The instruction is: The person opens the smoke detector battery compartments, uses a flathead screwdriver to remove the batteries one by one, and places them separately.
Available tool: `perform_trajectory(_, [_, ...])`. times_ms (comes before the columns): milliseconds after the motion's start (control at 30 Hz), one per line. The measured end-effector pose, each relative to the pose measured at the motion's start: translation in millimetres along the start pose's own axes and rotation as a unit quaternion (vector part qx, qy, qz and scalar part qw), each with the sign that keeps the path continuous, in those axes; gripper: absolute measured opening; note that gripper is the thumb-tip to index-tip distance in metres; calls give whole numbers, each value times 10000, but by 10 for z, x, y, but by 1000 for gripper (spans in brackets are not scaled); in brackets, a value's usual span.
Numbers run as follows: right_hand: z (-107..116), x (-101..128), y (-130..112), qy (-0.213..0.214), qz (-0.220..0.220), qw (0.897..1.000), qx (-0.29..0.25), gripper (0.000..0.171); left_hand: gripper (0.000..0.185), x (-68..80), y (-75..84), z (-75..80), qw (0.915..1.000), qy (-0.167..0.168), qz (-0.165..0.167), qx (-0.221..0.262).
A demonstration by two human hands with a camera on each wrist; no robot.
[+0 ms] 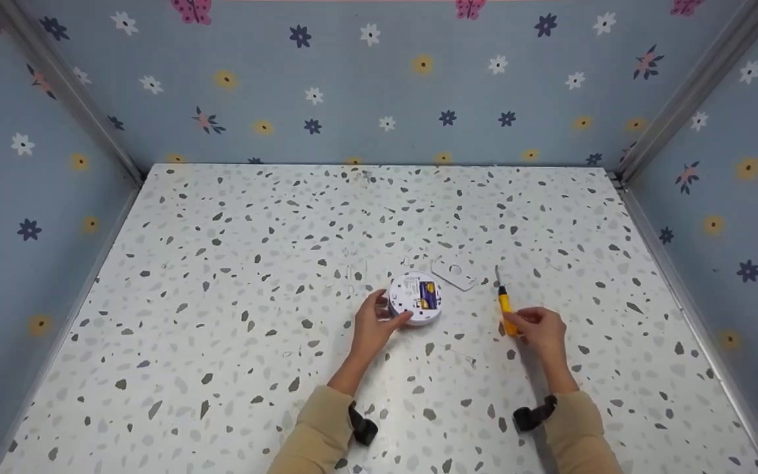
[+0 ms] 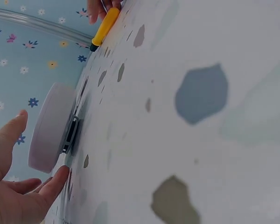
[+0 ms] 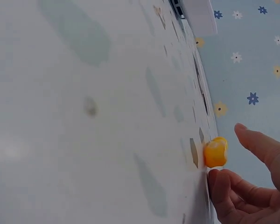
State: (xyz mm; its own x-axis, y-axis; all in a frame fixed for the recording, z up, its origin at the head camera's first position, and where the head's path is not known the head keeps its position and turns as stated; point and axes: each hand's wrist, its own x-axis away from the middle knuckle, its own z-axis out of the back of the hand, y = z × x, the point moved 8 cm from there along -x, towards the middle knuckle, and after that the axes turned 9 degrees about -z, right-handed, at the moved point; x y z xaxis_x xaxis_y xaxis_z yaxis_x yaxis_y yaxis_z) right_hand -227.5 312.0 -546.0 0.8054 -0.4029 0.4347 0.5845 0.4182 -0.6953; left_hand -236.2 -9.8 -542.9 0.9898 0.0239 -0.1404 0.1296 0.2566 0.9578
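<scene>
A round white device (image 1: pixel 415 297) lies on the speckled table (image 1: pixel 234 276) with a blue and yellow battery showing in its top. My left hand (image 1: pixel 374 320) is at its left edge, thumb touching the rim, fingers relaxed and slightly apart from it. The left wrist view shows the device (image 2: pixel 50 127) with a gap to my left hand (image 2: pixel 23 154). A yellow-handled screwdriver (image 1: pixel 504 304) lies flat to the right. My right hand (image 1: pixel 540 327) is at its handle end. In the right wrist view the handle (image 3: pixel 215 152) sits between loosely spread fingers (image 3: pixel 259 142), one touching below.
A small white cover plate (image 1: pixel 454 272) lies just behind the device, between it and the screwdriver's tip. Flowered blue walls (image 1: pixel 379 85) close the table on the left, back and right. Black wrist straps (image 1: pixel 362 428) sit on both beige sleeves.
</scene>
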Motion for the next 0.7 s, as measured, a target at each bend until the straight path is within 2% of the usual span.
perform_trajectory(133, [8,-1,29,105,-34,9999,46,48,66,20,-18,-18,9993,3,375,-50])
perform_trajectory(267, [9,-6,29,196,41,9996,180,45,65,46,-20,-29,9989,31,465,-82])
perform_trajectory(467, [-2,-6,21,166,149,9993,303,42,62,67,-1,-42,9988,100,394,-283])
perform_trajectory(700, [-8,-2,31,65,5,9998,191,33,64,77,-9,-86,9987,65,443,-226])
